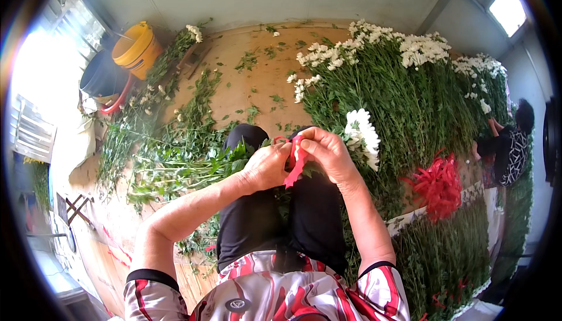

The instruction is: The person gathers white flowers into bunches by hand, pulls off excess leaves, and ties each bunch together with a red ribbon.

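Over my knees lies a bunch of white chrysanthemums, with flower heads [363, 138] to the right of my hands and leafy stems [196, 172] stretching to the left. A red ribbon [297, 166] is between my hands, around or on top of the stems; which one I cannot tell. My left hand [268, 166] is closed at the ribbon's left side, and its palm and whatever lies under it are hidden. Thumb and fingers of my right hand [328, 150] pinch the ribbon from the right, and one jagged end hangs down toward me.
A big heap of white chrysanthemums [398, 98] lies to the right, with a pile of red ribbons [436, 186] beside it. Cut greenery [199, 101] litters the floor on the left. A yellow bucket [137, 49] and dark bucket [102, 78] stand far left. Another person [514, 145] crouches far right.
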The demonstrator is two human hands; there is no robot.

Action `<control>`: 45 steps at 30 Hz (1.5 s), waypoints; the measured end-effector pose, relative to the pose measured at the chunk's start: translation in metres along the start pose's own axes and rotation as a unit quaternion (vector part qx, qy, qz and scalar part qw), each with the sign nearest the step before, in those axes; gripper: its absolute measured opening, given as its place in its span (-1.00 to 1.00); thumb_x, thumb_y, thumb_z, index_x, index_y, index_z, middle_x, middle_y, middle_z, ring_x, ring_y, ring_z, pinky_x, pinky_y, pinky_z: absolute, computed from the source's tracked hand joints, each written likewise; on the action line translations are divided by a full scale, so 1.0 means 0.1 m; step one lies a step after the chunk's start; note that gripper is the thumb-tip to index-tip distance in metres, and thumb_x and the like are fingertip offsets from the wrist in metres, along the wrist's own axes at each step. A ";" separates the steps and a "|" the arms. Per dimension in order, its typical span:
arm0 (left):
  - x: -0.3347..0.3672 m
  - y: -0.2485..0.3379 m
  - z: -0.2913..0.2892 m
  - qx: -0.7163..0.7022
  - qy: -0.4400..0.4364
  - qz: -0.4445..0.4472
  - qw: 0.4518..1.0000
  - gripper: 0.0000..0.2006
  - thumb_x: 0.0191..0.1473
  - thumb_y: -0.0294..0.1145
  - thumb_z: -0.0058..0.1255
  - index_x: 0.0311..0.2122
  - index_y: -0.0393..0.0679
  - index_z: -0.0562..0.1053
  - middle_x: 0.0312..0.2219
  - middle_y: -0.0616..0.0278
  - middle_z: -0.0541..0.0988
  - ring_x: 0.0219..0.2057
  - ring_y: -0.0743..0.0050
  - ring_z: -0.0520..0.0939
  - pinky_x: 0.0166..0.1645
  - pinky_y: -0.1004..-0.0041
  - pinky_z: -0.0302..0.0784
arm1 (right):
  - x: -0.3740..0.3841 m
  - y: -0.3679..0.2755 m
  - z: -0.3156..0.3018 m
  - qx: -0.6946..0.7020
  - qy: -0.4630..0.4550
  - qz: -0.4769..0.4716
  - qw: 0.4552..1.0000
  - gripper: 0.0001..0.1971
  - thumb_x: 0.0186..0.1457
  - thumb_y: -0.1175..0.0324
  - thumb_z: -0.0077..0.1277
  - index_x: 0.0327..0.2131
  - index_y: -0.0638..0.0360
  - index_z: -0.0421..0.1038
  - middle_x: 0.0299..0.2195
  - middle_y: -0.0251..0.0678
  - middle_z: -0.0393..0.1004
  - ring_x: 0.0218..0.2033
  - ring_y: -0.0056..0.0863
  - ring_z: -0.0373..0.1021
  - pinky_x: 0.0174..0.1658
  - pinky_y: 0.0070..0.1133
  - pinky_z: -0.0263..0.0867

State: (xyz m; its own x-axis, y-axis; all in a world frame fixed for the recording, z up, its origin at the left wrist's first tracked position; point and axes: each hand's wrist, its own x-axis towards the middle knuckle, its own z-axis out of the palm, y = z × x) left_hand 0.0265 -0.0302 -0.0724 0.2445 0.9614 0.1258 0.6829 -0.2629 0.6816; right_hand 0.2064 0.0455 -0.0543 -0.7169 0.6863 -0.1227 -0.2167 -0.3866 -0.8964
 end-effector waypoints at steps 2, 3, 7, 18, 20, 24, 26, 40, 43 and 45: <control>-0.08 -0.15 0.02 0.010 0.008 0.019 1.000 -0.73 0.14 -0.20 0.05 -0.31 -0.23 0.37 -0.44 -0.02 0.52 -0.36 -0.13 0.57 -0.28 0.13 0.50 | 0.04 0.01 -0.02 0.058 -0.047 -0.006 0.997 -0.89 0.23 0.43 0.03 -0.20 0.23 0.45 -0.36 -0.35 0.53 -0.34 -0.56 0.48 -0.17 -0.56 0.45; -0.09 -0.17 0.01 0.013 0.011 0.031 0.999 -0.72 0.17 -0.20 0.03 -0.32 -0.24 0.36 -0.44 -0.01 0.50 -0.37 -0.13 0.56 -0.28 0.12 0.49 | 0.04 -0.06 -0.01 0.093 -0.081 -0.011 0.992 -0.88 0.24 0.39 0.03 -0.22 0.22 0.45 -0.37 -0.34 0.52 -0.34 -0.54 0.48 -0.17 -0.54 0.45; -0.19 0.02 0.07 0.092 0.048 -0.033 0.994 -0.71 0.23 -0.18 -0.05 -0.35 -0.22 0.35 -0.41 0.00 0.49 -0.34 -0.07 0.56 -0.24 0.12 0.49 | 0.17 -0.34 0.07 -0.211 -0.013 -0.103 0.972 -0.71 0.27 0.17 0.01 -0.30 0.23 0.50 -0.38 -0.40 0.52 -0.38 -0.55 0.46 -0.22 -0.56 0.41; -0.21 -0.33 0.22 0.144 0.013 -0.015 0.989 -0.57 -0.14 -0.24 0.13 -0.09 -0.12 0.47 -0.17 0.00 0.55 -0.10 0.01 0.56 -0.04 0.19 0.49 | 0.45 0.16 0.64 -0.578 0.094 -0.198 0.786 -0.81 0.06 0.18 0.14 -0.39 0.08 0.57 -0.47 -0.24 0.48 -0.41 -0.21 0.48 -0.35 -0.33 0.37; -0.20 -0.22 0.18 0.061 0.078 -0.006 0.995 -0.61 -0.14 -0.25 0.13 -0.13 -0.12 0.49 -0.19 0.03 0.56 -0.10 0.00 0.56 -0.04 0.21 0.48 | 0.40 0.29 0.60 -0.498 0.145 -0.204 0.830 -0.83 0.08 0.27 0.15 -0.35 0.16 0.56 -0.43 -0.19 0.53 -0.40 -0.21 0.51 -0.33 -0.41 0.40; -0.21 -0.05 -0.10 0.113 0.086 0.133 0.981 -0.78 -0.03 -0.35 0.09 -0.24 -0.16 0.51 -0.22 0.05 0.55 -0.13 -0.02 0.53 0.02 0.12 0.38 | 0.37 0.36 0.46 -0.384 0.153 -0.186 0.891 -0.85 0.12 0.36 0.12 -0.31 0.24 0.56 -0.41 -0.13 0.59 -0.42 -0.28 0.54 -0.33 -0.51 0.42; -0.30 0.03 -0.15 0.130 0.126 0.163 0.970 -0.72 -0.05 -0.36 0.13 -0.19 -0.20 0.50 -0.22 0.06 0.55 -0.08 -0.02 0.52 0.04 0.06 0.36 | 0.36 0.35 0.43 -0.447 0.148 -0.141 0.871 -0.82 0.12 0.31 0.10 -0.34 0.23 0.57 -0.46 -0.16 0.58 -0.44 -0.30 0.55 -0.34 -0.52 0.42; -0.10 -0.21 -0.42 -0.458 0.026 -0.235 0.857 -0.70 0.26 -0.22 -0.10 -0.26 -0.26 0.54 -0.36 0.29 0.59 -0.28 0.61 0.53 -0.11 0.52 0.41 | 0.20 0.15 0.20 0.018 -0.051 -0.104 0.993 -0.90 0.17 0.47 0.10 -0.28 0.27 0.57 -0.42 -0.40 0.55 -0.39 -0.69 0.43 -0.23 -0.70 0.37; -0.07 -0.26 -0.50 -0.409 -0.063 -0.169 0.895 -0.67 0.26 -0.17 -0.10 -0.25 -0.25 0.53 -0.38 0.32 0.58 -0.29 0.61 0.52 -0.11 0.53 0.41 | 0.21 0.14 0.22 0.008 -0.044 -0.119 0.992 -0.88 0.15 0.48 0.12 -0.22 0.26 0.52 -0.39 -0.38 0.55 -0.37 -0.67 0.44 -0.22 -0.68 0.37; -0.09 -0.24 -0.42 -0.490 0.022 -0.244 0.836 -0.68 0.25 -0.16 -0.07 -0.26 -0.24 0.54 -0.41 0.32 0.57 -0.40 0.63 0.48 -0.23 0.55 0.40 | 0.17 0.10 0.32 -0.185 0.003 -0.117 0.976 -0.69 -0.01 0.43 0.29 -0.21 0.22 0.41 -0.30 -0.39 0.49 -0.37 -0.61 0.43 -0.24 -0.58 0.41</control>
State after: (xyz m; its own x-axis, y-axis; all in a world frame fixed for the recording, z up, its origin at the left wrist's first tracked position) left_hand -0.0206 -0.0291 -0.0598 0.0605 0.9428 -0.3279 -0.2041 0.3333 0.9205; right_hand 0.1709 0.0340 -0.0517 -0.6728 0.7326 0.1032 -0.1201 0.0295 -0.9923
